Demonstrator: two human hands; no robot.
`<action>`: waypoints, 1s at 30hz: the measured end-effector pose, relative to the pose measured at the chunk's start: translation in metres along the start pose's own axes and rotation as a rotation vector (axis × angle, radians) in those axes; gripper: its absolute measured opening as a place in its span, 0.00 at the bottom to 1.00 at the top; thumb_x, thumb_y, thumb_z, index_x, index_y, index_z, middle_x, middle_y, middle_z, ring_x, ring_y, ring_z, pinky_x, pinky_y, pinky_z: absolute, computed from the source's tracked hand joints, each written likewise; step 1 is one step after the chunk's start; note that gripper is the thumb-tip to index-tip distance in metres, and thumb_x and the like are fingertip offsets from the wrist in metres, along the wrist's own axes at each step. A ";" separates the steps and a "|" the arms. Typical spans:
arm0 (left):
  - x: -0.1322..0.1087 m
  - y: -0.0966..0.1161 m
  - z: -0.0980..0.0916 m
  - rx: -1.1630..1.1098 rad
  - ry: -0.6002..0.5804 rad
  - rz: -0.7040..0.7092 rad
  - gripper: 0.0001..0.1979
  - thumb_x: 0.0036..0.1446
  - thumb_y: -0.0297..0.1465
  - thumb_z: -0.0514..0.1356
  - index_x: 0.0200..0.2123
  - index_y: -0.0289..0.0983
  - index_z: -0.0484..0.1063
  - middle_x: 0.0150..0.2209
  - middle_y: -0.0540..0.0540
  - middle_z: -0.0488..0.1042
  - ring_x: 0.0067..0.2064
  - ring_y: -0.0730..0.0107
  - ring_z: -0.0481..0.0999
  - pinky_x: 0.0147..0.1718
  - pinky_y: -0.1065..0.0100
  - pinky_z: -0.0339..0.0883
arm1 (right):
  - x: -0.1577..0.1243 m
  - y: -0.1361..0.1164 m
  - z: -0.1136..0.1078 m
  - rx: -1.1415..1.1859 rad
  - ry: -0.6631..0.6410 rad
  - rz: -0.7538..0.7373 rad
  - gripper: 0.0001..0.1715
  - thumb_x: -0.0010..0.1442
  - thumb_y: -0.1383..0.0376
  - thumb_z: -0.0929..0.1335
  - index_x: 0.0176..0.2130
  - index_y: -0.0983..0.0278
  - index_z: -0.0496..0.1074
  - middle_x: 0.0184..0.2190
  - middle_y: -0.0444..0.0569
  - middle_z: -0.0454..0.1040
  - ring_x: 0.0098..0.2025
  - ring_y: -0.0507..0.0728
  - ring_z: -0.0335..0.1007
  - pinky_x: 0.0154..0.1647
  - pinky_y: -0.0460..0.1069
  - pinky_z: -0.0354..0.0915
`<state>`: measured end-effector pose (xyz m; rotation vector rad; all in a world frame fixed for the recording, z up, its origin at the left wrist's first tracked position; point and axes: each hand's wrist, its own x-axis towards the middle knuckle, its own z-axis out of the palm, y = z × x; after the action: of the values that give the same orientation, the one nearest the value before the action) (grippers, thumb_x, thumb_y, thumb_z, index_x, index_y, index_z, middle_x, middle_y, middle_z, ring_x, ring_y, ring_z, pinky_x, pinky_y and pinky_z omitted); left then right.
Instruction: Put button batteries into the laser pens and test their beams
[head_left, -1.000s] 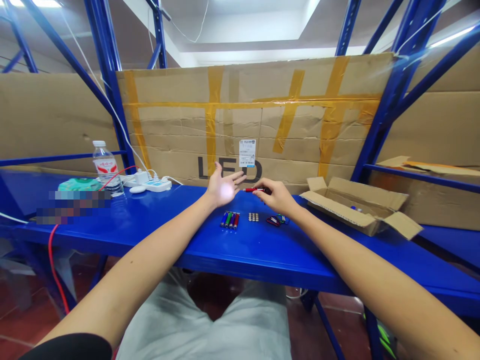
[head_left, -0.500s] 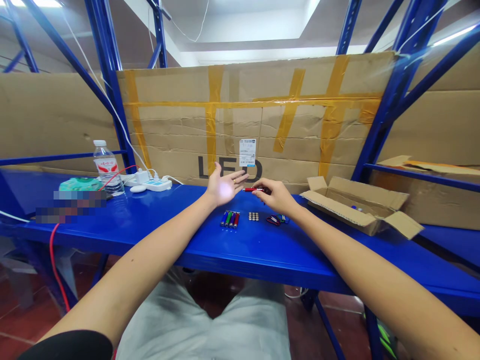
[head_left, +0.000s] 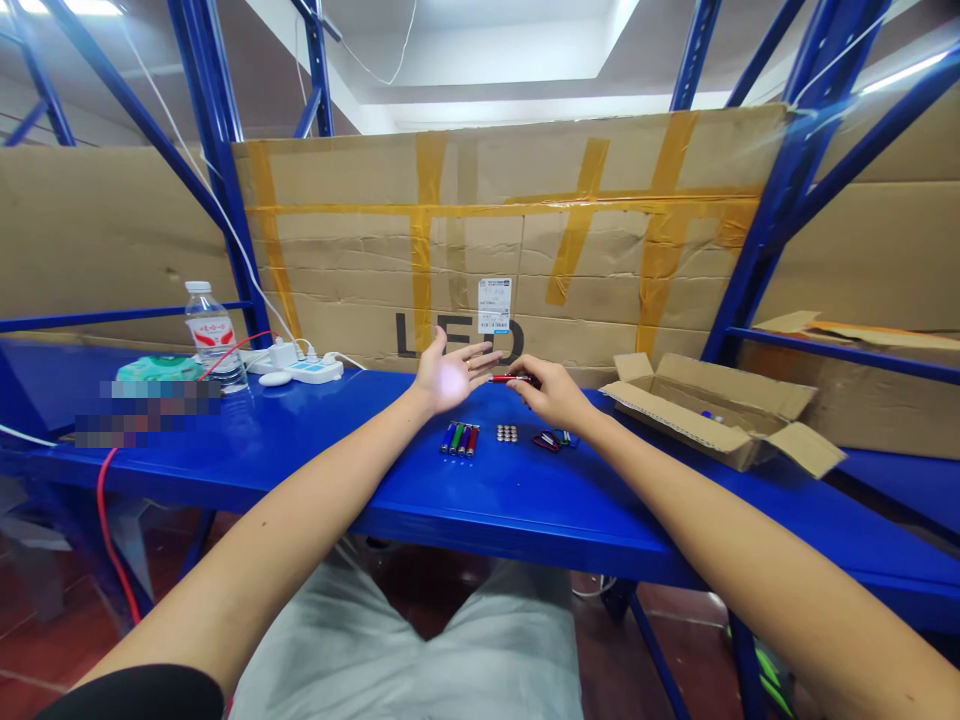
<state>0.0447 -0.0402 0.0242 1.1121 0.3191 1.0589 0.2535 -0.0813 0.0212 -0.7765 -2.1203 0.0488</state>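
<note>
My left hand is held up above the blue shelf, palm open and fingers spread, with a bright spot of light on the palm. My right hand grips a small red flashlight whose tip points at the left palm, close to its fingertips. Below the hands, a row of small coloured flashlights lies on the shelf. To their right sit a cluster of button batteries and some coloured clips.
An open cardboard box stands at the right. A large taped cardboard sheet closes off the back. At the left are a water bottle, a white power strip, a green packet and a red cable.
Almost nothing differs; my left hand's fingers have shifted slightly toward the red flashlight's tip.
</note>
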 end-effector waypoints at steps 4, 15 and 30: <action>0.000 0.000 0.000 0.000 -0.018 0.002 0.44 0.58 0.59 0.39 0.57 0.28 0.66 0.57 0.28 0.70 0.61 0.47 0.67 0.56 0.53 0.61 | 0.001 0.002 0.000 -0.005 0.000 0.010 0.08 0.62 0.65 0.63 0.35 0.64 0.70 0.26 0.47 0.74 0.28 0.54 0.66 0.33 0.49 0.60; 0.000 -0.001 0.002 0.005 -0.013 -0.006 0.44 0.58 0.59 0.39 0.57 0.28 0.65 0.54 0.28 0.72 0.60 0.48 0.68 0.58 0.52 0.60 | 0.002 0.006 0.004 -0.034 0.004 -0.025 0.09 0.62 0.68 0.62 0.39 0.65 0.71 0.37 0.54 0.78 0.37 0.58 0.72 0.40 0.51 0.64; 0.002 -0.002 -0.002 0.014 -0.006 -0.013 0.45 0.58 0.60 0.38 0.58 0.29 0.65 0.54 0.28 0.73 0.59 0.48 0.70 0.58 0.51 0.58 | 0.002 0.009 -0.004 -0.049 0.060 -0.017 0.10 0.61 0.70 0.63 0.38 0.63 0.73 0.37 0.51 0.79 0.38 0.57 0.74 0.41 0.51 0.65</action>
<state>0.0457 -0.0374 0.0226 1.1242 0.3287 1.0430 0.2600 -0.0738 0.0227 -0.7788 -2.0774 -0.0353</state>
